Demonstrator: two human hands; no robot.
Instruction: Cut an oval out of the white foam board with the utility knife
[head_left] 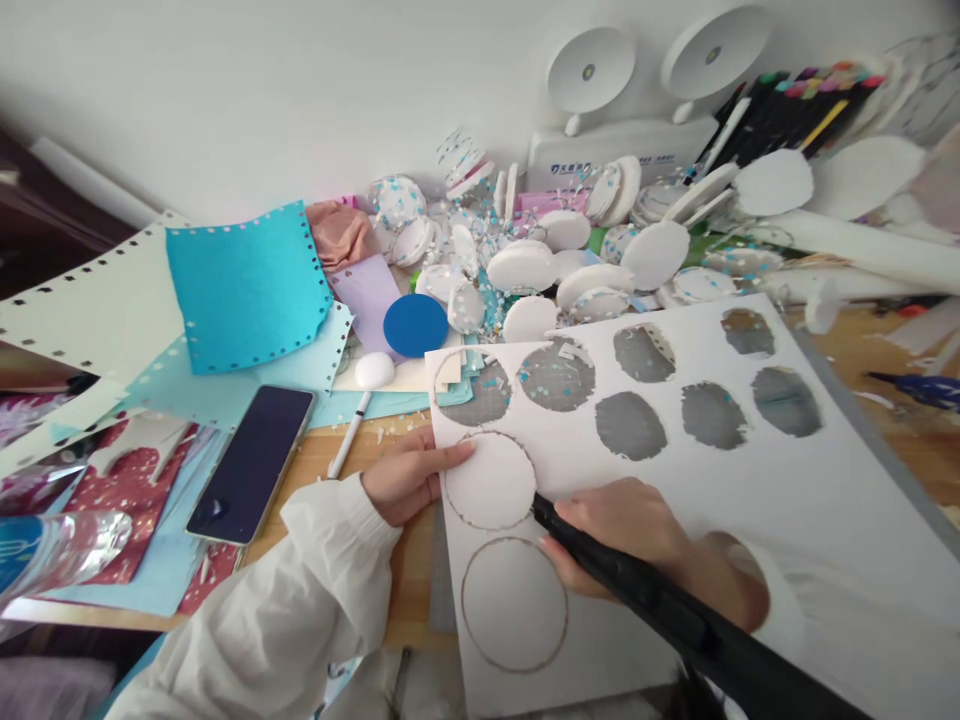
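Note:
A large white foam board [840,570] lies tilted across the desk, with several rough-edged round holes along its far part. My left hand [409,475] grips the board's left edge, thumb on top and fingers partly hidden underneath. Wrapped around a long black handheld tool [660,595] is my right hand [630,525]. The tool's tip touches the right side of an outlined circle [491,485], whose line looks rough and notched. Nearer to me, a second circle [515,605] shows a smoother brown outline. What kind of tool it is cannot be made out.
White foam discs [521,268] and blue-white confetti pile up behind the board. A phone [251,465], a white pen [349,435] and turquoise felt [247,290] lie left. A blue disc [415,325] rests near the board's corner. Markers [810,100] stand at the back right.

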